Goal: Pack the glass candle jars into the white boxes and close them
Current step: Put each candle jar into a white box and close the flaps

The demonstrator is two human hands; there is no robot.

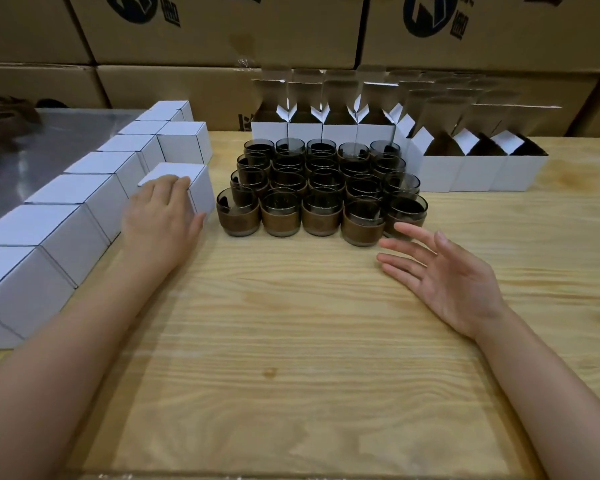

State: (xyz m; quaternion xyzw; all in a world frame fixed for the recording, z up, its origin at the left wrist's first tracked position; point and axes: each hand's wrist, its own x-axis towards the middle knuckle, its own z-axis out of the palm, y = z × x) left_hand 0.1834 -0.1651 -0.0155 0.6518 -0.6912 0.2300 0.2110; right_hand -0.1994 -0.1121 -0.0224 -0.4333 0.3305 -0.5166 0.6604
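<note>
Several dark glass candle jars (321,188) with brown sleeves stand stacked in two layers at the middle of the wooden table (291,341). My left hand (160,220) grips a closed white box (187,185) just left of the jars, fingers over its top edge, thumb on its right side. My right hand (444,275) hovers open, palm turned left, fingertips close to the front right jar (364,220) without holding it. Several closed white boxes (84,202) line the left edge. Open white boxes (478,168) with raised flaps stand behind and right of the jars.
Large brown cartons (222,29) are stacked as a wall behind the table. A grey metal surface (49,147) lies at the far left behind the closed boxes. The near half of the table is bare wood.
</note>
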